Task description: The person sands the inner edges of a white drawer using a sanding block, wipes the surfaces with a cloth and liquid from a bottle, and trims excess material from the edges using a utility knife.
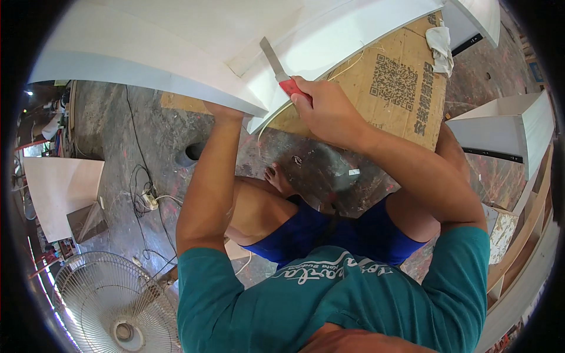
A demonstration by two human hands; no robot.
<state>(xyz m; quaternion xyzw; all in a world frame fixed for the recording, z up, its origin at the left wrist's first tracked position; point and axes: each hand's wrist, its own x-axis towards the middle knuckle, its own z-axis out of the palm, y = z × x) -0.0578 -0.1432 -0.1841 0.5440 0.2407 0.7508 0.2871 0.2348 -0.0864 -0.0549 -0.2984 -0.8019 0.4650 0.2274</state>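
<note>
A knife point(273, 59) with a flat metal blade and a red handle is in my right hand point(322, 106), its fingers wrapped round the handle. The blade points up and away, over the inner side of a large white cabinet piece point(170, 35). My left hand point(226, 110) reaches beneath the near edge of that white piece, close to its corner. The panel hides its fingers, so I cannot tell how they are closed. Beside the corner, a thin pale strip point(273, 115) curves along the edge of a printed cardboard sheet point(347, 70) under my right hand.
A white cloth point(439, 50) lies on the cardboard. White drawer boxes point(491, 132) stand at the right. A wire-caged fan point(112, 300) is at the lower left, near black cables point(138, 170) and a plywood board point(62, 188). A dark cylinder point(193, 152) stands beside my left forearm.
</note>
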